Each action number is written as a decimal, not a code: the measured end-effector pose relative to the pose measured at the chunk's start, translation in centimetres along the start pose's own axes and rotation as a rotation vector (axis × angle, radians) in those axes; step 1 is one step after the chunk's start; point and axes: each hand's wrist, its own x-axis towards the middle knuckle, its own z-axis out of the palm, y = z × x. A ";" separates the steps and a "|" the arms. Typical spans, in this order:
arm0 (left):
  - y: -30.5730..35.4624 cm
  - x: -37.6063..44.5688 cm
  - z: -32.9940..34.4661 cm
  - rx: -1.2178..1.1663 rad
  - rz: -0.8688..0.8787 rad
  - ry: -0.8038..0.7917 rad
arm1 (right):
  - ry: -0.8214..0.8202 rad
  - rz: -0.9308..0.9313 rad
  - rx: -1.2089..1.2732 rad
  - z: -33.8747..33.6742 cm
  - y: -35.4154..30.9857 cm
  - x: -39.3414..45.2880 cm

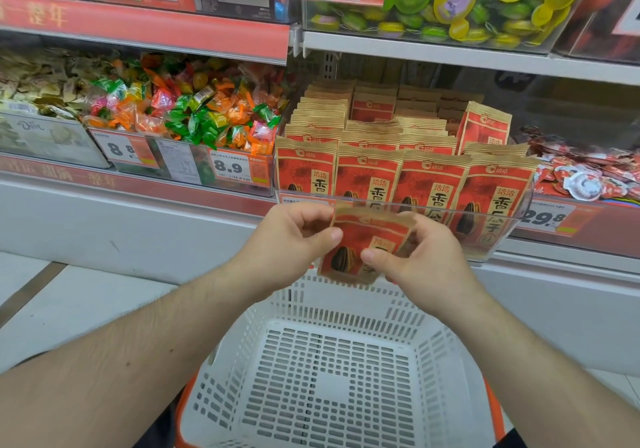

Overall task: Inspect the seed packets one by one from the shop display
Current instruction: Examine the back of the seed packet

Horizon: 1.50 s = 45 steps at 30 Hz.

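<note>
- One head view only: my left hand (289, 239) and right hand (420, 257) pinch a seed packet (363, 239) by its side edges, above the white basket (332, 361) and in front of the display bin (495, 225).
- Risk: thumb-and-finger contact only; loosening either grip would likely drop the packet into the basket.
- Hidden: packet back, lower print under my right thumb, rear rows of packets.

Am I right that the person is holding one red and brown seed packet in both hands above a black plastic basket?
Not quite: the head view shows both hands, left and right, holding the red and brown seed packet above a white plastic basket, not a black one.
</note>
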 end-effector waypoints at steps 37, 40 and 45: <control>1.4 0.1 -1.2 -0.518 -0.739 -0.265 | -0.385 0.481 0.494 -1.0 -1.5 -0.4; 1.2 0.1 -1.2 -0.525 -0.761 -0.252 | -0.387 0.486 0.505 -0.9 -1.3 -0.2; 1.3 0.2 -1.2 -0.503 -0.768 -0.245 | -0.399 0.488 0.513 -0.8 -1.0 0.0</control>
